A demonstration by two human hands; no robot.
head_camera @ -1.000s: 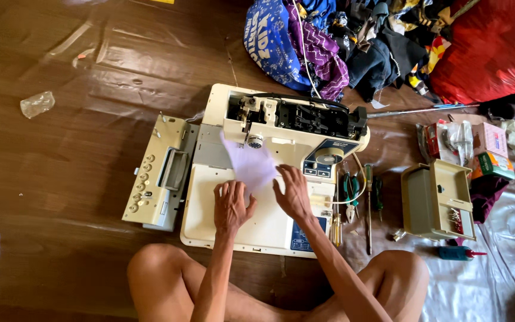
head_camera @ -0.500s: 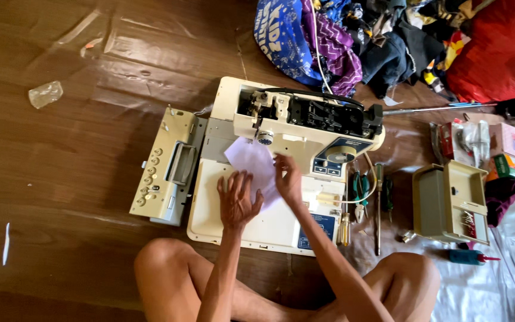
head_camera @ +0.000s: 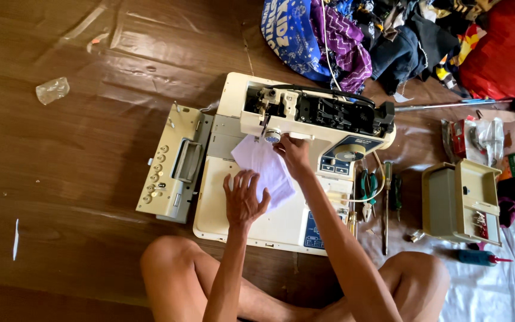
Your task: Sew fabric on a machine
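Left hand point(head_camera: 244, 197) lies spread and flat, fingers fanned, pressing down on a pale lilac scrap of cloth point(head_camera: 264, 170) that rests on the cream bed of an opened sewing machine point(head_camera: 305, 119) sitting on the brown floor point(head_camera: 78, 137). Right hand point(head_camera: 292, 154) reaches further up, its fingers curled at the top edge of the same cloth, right under the needle area by a small round dial; whether it pinches the cloth or only touches it cannot be told. The cloth looks thin, light and limp, likely to wrinkle or slide on the smooth bed, so it is best held flat under a palm or pinched at an edge or corner. A detached cream side panel point(head_camera: 174, 164) lies just left of the machine, and pliers and a screwdriver point(head_camera: 387, 203) lie to its right, beside a small cream box point(head_camera: 461, 201). Compared with half a second earlier, the right hand has moved up towards the needle while the left has slid lower on the cloth.
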